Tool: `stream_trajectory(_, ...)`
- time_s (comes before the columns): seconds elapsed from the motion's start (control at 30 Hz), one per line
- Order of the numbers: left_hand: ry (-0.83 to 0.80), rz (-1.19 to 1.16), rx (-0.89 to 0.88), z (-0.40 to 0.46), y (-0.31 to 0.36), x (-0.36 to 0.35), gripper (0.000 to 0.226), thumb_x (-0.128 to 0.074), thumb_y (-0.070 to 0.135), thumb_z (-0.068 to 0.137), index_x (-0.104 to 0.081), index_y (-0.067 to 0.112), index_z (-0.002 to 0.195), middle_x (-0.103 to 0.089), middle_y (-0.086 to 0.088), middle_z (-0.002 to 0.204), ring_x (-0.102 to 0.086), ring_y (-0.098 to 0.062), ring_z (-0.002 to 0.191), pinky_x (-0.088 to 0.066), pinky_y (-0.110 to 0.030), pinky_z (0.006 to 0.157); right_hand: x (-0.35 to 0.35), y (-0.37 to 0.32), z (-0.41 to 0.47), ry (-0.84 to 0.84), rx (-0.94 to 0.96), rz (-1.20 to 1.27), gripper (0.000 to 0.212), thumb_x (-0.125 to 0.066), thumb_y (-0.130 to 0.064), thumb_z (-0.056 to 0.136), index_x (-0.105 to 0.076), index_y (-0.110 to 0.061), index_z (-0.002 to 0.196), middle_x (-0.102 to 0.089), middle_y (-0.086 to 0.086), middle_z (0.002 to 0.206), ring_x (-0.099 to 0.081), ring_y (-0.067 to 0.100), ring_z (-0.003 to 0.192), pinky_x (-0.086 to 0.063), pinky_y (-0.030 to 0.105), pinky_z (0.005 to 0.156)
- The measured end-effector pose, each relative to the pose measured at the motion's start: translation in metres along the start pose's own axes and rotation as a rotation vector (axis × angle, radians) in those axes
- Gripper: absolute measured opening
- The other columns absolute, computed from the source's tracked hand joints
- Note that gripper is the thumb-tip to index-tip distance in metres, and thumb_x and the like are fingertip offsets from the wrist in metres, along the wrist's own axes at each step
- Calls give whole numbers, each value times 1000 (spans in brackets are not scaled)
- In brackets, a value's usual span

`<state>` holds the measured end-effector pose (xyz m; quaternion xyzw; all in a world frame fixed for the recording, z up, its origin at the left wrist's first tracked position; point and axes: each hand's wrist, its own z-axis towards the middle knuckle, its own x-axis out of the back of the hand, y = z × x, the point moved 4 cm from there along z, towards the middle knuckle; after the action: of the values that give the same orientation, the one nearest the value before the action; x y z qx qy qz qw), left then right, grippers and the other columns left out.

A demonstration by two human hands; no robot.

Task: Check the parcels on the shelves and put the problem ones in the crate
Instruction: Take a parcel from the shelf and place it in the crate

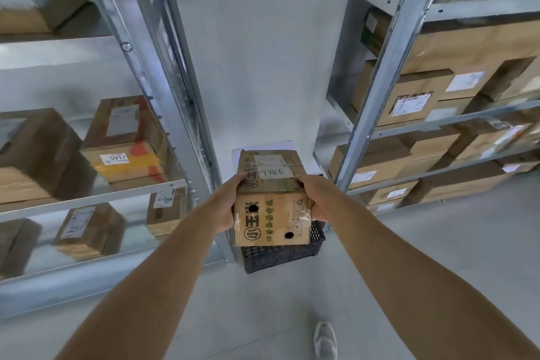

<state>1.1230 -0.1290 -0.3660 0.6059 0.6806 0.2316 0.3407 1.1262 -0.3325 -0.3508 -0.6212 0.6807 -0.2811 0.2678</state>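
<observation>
Head view: metal shelves run down both sides of the frame, the left rack holding brown parcels, one labelled 5917, and the right rack stacked with more labelled boxes. Between them, against the pale wall at centre, a black mesh crate sits on the floor. Held above it at centre frame is the box, cardboard, with a handwritten label and two round holes on its near face. Left hand grips its left side, fingers curled round the edge; right hand clasps the right side likewise. A shoe shows at the bottom.
</observation>
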Motion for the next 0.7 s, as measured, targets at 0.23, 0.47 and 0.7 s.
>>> stream_trajectory(0.23,82,-149,71,94,-5,-25,39,-55,46,104,-71,15,121,-79,-17,108,-77,-33,90,-59,-48,84,27,-16,117,-80,-87,-122,29,-49,-34,107,-67,-12,111,-73,15,102,-64,28,90,-55,43,91)
stream_trajectory(0.47,152,-250,132,182,-43,-34,42,-51,47,106,-71,14,122,-78,-17,110,-74,-36,100,-53,-53,101,39,-7,218,-193,-93,-214,28,-41,-30,111,-62,-17,123,-77,14,100,-74,34,92,-61,45,85)
stream_trajectory(0.7,153,-253,156,288,-109,-4,42,-46,45,107,-66,13,127,-77,-16,116,-72,-37,110,-51,-54,104,29,55,331,-243,-70,-236,29,-38,-32,112,-59,-22,130,-78,8,108,-76,31,95,-61,50,89)
